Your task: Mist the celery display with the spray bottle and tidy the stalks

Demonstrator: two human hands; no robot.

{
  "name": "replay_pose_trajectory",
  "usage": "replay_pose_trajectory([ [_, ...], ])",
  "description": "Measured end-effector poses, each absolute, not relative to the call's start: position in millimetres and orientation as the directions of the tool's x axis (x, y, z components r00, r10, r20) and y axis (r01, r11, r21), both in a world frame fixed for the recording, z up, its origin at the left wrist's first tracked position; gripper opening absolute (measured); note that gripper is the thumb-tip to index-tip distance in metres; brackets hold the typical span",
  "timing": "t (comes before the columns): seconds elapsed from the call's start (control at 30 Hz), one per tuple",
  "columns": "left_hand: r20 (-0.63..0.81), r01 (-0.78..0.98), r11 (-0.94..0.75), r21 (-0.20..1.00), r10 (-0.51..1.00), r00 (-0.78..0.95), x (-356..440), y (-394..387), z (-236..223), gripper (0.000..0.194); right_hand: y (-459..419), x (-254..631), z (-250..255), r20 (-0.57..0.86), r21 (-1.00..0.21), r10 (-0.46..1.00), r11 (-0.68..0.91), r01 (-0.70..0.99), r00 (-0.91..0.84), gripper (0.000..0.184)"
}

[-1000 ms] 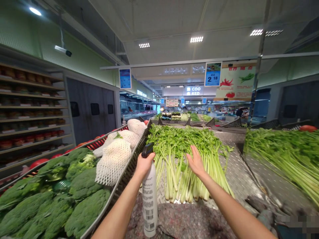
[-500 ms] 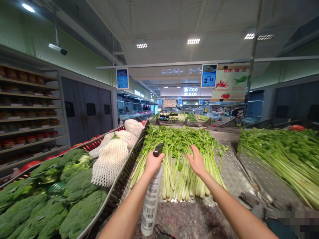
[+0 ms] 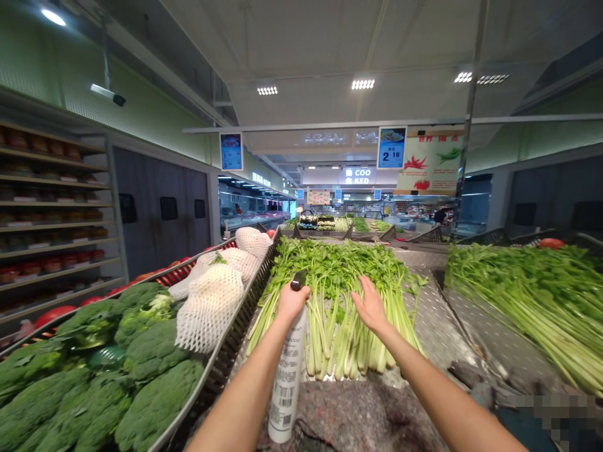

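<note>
My left hand [image 3: 291, 301] is closed round the top of a white spray bottle [image 3: 287, 376] with a black nozzle, held over the near end of a pile of celery [image 3: 339, 282]. The bottle hangs down along my forearm. My right hand [image 3: 370, 307] lies flat on the celery stalks, fingers stretched out and pointing away from me. The celery lies on a ribbed metal display tray [image 3: 433, 320], leaves far, pale stalks near.
Broccoli heads [image 3: 136, 370] fill the black crate at left, with vegetables in white foam netting [image 3: 210, 307] behind them. More green stalks [image 3: 527, 301] lie on the right tray. A grey felt cloth [image 3: 358, 417] covers the near edge. Shelves of jars line the left wall.
My left hand has carried the spray bottle to the right, over the celery stalks. My right hand has stayed on the celery.
</note>
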State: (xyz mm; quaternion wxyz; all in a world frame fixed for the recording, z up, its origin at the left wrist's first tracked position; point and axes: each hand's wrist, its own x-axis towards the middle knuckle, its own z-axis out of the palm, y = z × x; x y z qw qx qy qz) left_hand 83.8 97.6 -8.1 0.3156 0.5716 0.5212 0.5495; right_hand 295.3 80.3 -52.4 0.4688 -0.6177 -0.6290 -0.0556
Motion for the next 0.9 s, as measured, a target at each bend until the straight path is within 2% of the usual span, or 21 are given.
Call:
replay_pose_trajectory([
  [0.53,0.393,0.424,-0.313,0.850,0.912,-0.115,89,91,-7,0.009,81,296,-59,0.654,-0.446,0.741,0.212,0.869,0.155,0.058],
  [0.9,0.452,0.311,-0.416,0.855,0.891,-0.049,88,78,0,0.010,71,292,-55,0.683,-0.426,0.711,0.206,0.881,0.165,0.056],
])
